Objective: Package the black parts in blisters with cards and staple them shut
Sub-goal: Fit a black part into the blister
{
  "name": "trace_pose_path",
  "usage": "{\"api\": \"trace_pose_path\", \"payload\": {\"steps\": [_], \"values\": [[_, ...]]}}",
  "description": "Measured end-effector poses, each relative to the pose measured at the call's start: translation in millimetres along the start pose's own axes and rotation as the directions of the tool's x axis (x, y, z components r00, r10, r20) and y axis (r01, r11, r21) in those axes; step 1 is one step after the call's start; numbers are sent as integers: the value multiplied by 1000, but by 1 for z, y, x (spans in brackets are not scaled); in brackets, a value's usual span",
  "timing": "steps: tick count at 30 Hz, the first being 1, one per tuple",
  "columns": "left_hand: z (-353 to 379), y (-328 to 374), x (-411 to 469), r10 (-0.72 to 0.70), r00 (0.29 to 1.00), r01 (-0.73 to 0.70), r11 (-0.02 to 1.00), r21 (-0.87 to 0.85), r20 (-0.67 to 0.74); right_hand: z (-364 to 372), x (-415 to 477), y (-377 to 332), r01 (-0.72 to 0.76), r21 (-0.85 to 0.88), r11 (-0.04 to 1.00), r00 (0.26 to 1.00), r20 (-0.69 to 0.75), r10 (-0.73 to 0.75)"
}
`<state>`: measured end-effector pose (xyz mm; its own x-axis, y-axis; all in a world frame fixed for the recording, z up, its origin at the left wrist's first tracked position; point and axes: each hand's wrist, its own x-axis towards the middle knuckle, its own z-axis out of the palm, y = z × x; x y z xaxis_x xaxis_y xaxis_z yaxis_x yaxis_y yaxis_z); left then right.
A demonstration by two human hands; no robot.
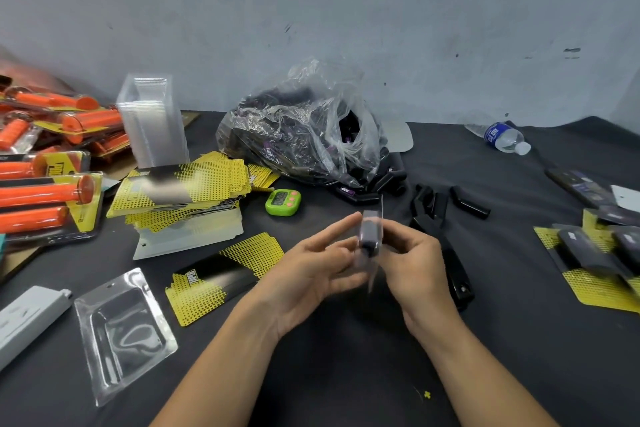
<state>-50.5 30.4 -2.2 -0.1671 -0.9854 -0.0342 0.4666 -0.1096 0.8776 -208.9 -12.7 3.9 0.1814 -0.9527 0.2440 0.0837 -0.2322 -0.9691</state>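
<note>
Clear blister (373, 218) with black part (368, 234) inside, upright between both hands, right hand (414, 265) grasping one side, left hand (317, 269) released, nearly straight fingers touching the other side

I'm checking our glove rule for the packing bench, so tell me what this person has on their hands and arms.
Nothing worn that shows. The left hand and right hand are bare: no gloves, no rings that I can make out. The left forearm and right forearm are bare to the picture's lower edge: no sleeves, watch or wristband.
</note>
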Motion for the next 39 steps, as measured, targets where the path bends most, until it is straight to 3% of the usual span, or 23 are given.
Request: {"api": "trace_pose_path", "payload": {"steps": [2,5,7,9,12,16,20,27,32,34,36,38,39], "values": [[3,-4,0,115,982,-73,963,258,-148,1,1,4,-187,297,936,982,66,175],[11,-8,1,289,899,-130,894,429,-330,-4,2,7,-317,418,851,945,218,245],[14,-10,2,322,865,-109,869,482,-385,-8,2,3,-380,450,808,909,343,236],[15,-9,3,250,890,-72,903,423,-382,-14,4,3,-418,446,792,883,403,240],[16,-7,3,127,938,-64,978,198,-323,-16,6,1,-447,414,793,862,434,260],[14,-4,5,205,894,-156,976,153,-398,-23,11,1,-528,436,729,822,476,311],[14,-8,3,309,836,-209,943,257,-453,-24,13,6,-559,452,695,817,445,368],[6,-7,3,346,845,-257,931,259,-407,-22,14,8,-509,501,700,860,318,399],[4,-9,5,281,854,-234,959,160,-438,-30,17,0,-539,420,730,824,441,355],[7,-10,5,270,814,-142,951,276,-513,-29,14,-4,-463,364,808,840,472,268],[12,-12,3,389,728,14,816,579,-565,-22,9,-6,-263,214,941,876,462,140],[17,-16,-1,584,632,130,568,813,-509,-12,4,-8,-60,24,998,944,325,49],[20,-16,-2,644,609,128,495,859,-462,-8,2,-8,32,-95,995,973,232,-9]]}}
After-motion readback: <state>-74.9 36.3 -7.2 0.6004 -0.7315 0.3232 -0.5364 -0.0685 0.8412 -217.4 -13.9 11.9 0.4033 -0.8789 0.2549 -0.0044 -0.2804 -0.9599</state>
